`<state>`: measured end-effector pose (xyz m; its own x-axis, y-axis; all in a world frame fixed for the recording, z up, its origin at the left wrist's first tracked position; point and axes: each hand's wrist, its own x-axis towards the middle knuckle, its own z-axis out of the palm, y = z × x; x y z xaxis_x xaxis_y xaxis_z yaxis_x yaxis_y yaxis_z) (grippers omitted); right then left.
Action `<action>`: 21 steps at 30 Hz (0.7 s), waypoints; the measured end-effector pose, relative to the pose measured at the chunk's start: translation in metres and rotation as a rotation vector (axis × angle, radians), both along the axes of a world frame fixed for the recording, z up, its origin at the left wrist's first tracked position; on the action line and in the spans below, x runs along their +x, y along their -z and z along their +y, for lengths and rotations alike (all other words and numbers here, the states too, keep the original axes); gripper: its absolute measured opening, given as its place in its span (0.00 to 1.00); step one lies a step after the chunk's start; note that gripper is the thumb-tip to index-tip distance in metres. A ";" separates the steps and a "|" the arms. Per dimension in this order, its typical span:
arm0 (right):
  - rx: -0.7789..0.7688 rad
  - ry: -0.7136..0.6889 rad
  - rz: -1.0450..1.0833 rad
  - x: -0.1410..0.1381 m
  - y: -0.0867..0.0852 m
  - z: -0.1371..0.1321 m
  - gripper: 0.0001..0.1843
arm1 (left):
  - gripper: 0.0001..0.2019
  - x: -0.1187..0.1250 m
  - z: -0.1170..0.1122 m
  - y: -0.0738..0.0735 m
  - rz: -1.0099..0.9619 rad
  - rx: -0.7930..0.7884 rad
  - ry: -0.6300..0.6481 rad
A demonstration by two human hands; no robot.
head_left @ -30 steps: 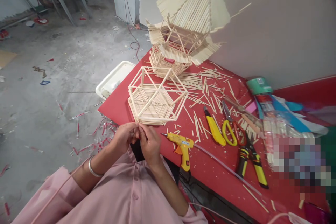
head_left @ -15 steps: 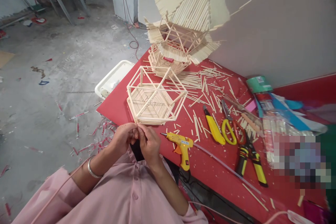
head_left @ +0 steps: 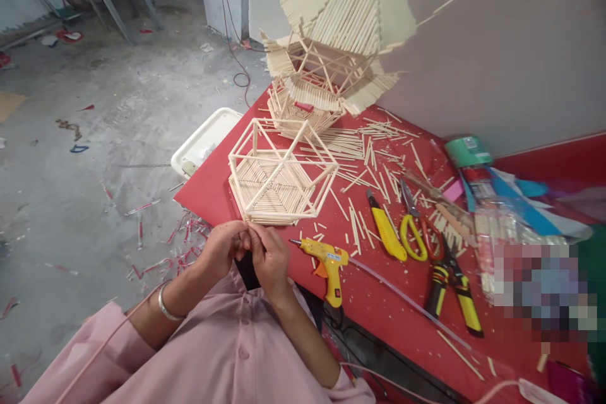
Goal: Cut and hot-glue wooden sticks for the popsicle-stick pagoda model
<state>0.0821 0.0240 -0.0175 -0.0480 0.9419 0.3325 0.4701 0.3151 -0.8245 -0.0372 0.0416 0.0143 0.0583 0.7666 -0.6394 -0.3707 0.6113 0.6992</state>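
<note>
grey concrete floor (head_left: 123, 82) on the far left, strewn with clear-and-red plastic scraps (head_left: 189, 227), looks the same as a second ago. white tray (head_left: 213, 129) by the table corner, also no change. honestly the only shift i spot is the whole view drifting a tiny bit, so imo the fiddly bit at the fingertips is just being held, with no new stick showing on the frame.

next, left hand (head_left: 225, 249): forearm comes up from the lower left, silver bangle (head_left: 165, 303) on the wrist, fingers curled in, tips pinched closed. hexagonal stick frame (head_left: 272, 186) sits on the red table (head_left: 201, 192) just beyond the fingertips, near corner closest. can't tell if they actually touch it.

right hand (head_left: 272, 255) mirrors that, thumb and finger pinched closed, tips meeting the left's. whatever's in the pinch is too small or hidden, so no idea if either hand has hold of anything.

further right the yellow glue gun (head_left: 334, 281) lies on its side near the table edge, nozzle toward the right hand, not touching it. then a utility knife (head_left: 388, 233), scissors (head_left: 413, 238) and cutters (head_left: 440, 293).
</note>
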 end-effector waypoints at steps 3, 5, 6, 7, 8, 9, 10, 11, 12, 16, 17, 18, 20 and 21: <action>0.003 0.010 0.016 -0.001 -0.001 0.001 0.14 | 0.16 0.001 0.001 -0.002 -0.007 -0.011 -0.006; -0.013 0.013 0.021 -0.001 -0.002 0.001 0.13 | 0.16 0.001 0.001 -0.003 -0.013 -0.016 -0.010; -0.021 0.012 0.024 -0.001 -0.003 0.002 0.13 | 0.16 0.002 0.001 -0.003 -0.014 -0.016 -0.012; -0.028 0.012 0.027 -0.001 -0.003 0.002 0.13 | 0.16 0.002 0.001 -0.003 -0.015 -0.016 -0.012; -0.032 0.011 0.030 -0.001 -0.004 0.002 0.13 | 0.16 0.002 0.001 -0.003 -0.016 -0.016 -0.012; -0.034 0.011 0.032 -0.001 -0.004 0.002 0.13 | 0.16 0.002 0.001 -0.002 -0.016 -0.017 -0.012; -0.034 0.013 0.033 -0.001 -0.004 0.002 0.13 | 0.16 0.002 0.001 -0.002 -0.016 -0.019 -0.012; -0.032 0.014 0.033 -0.001 -0.005 0.002 0.13 | 0.16 0.002 0.001 -0.001 -0.017 -0.020 -0.012; -0.032 0.016 0.033 -0.001 -0.005 0.002 0.13 | 0.15 0.002 0.001 -0.001 -0.018 -0.020 -0.014; -0.034 0.020 0.043 -0.002 -0.004 0.002 0.12 | 0.16 0.001 0.000 0.002 -0.012 -0.016 -0.017; -0.034 0.020 0.046 -0.002 -0.003 0.002 0.12 | 0.16 0.001 0.000 0.002 -0.007 -0.015 -0.016; -0.033 0.020 0.047 -0.002 -0.003 0.002 0.12 | 0.16 0.001 0.000 0.003 -0.003 -0.014 -0.015; -0.033 0.030 0.045 -0.001 -0.002 0.002 0.11 | 0.16 0.000 0.000 0.003 -0.004 -0.009 -0.011; -0.039 0.042 0.044 -0.001 -0.002 0.001 0.11 | 0.17 0.000 0.000 0.003 -0.009 -0.005 -0.007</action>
